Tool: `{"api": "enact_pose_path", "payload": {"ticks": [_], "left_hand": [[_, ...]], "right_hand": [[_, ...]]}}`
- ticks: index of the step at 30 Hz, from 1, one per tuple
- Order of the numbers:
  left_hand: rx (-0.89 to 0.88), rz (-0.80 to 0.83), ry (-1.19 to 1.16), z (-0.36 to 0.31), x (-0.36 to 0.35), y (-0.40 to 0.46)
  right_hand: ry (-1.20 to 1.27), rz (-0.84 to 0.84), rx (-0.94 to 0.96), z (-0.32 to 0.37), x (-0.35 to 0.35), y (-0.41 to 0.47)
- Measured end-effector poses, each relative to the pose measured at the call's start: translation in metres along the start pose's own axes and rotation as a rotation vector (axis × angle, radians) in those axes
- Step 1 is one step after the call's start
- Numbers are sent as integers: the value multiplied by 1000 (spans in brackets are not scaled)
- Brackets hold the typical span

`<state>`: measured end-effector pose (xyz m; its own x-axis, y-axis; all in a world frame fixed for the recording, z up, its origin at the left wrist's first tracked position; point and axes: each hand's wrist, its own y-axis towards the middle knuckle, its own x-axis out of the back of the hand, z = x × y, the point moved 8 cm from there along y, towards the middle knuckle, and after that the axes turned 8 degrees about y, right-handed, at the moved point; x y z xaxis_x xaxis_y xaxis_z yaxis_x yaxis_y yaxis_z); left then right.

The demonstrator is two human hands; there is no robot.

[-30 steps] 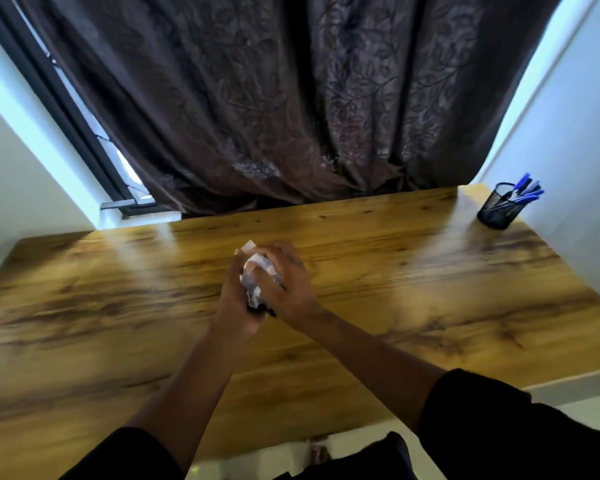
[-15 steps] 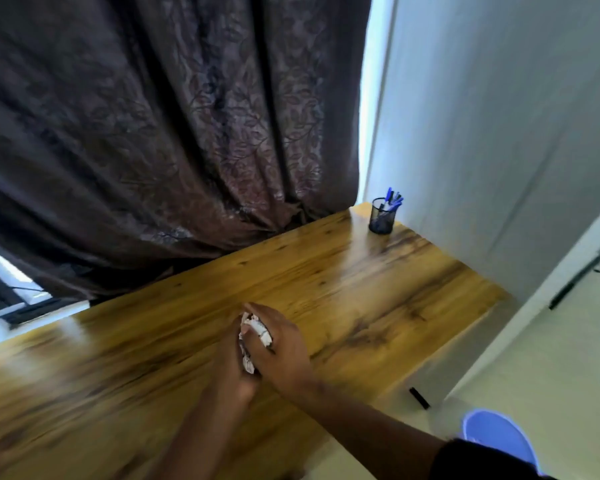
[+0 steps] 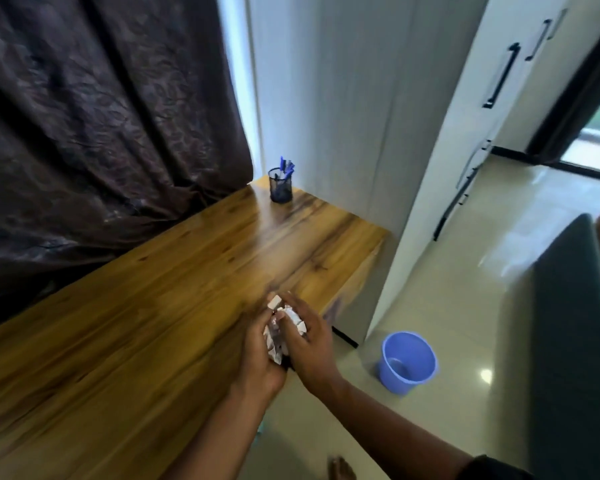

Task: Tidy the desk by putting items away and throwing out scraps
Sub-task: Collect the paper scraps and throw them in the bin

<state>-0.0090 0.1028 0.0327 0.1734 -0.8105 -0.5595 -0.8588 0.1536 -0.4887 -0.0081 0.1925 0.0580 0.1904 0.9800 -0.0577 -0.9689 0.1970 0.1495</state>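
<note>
- We hold the crumpled paper wad [image 3: 284, 329] between both hands, just above the near right corner of the desk [image 3: 146, 306].
- Left hand [image 3: 262, 355] cups the wad from below and the left, fingers curled round it.
- Right hand [image 3: 309, 344] wraps it from the right and top, fingers curled over the white creases; both grip, neither is spread.
- Key relation: the blue bin [image 3: 408, 362] stands on the floor to the right of the hands and lower, just past the desk's right end. We judge it the target for the scrap.
- Right hand is the nearer one to the bin; the left sits on the far side of the wad.
- The wad looks roughly ball-shaped, a bit taller than wide, so no long axis matters for the drop.
- Bin mouth faces up and looks open; inside, a pale patch at the bottom, contents unclear.
- Nothing stands between hands and bin except the desk edge and corner, which the wad must clear before release.
- Elsewhere: mesh pen holder [image 3: 280, 189] with blue pens at the far right corner by the dark curtain [image 3: 101, 116], well apart from the hands.
- White cabinet [image 3: 430, 133] beyond the bin; a dark seat [image 3: 575, 323] to the right of it.
</note>
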Motion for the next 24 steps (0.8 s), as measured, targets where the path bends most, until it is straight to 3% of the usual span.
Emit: {"api": "enact_pose_path", "payload": {"ticks": [14, 24], "left_hand": [[302, 109, 106, 176, -190, 97], [531, -77, 167, 351, -219, 253]], "right_hand": [[71, -342, -177, -50, 251, 49], [148, -517, -484, -226, 405, 105]]}}
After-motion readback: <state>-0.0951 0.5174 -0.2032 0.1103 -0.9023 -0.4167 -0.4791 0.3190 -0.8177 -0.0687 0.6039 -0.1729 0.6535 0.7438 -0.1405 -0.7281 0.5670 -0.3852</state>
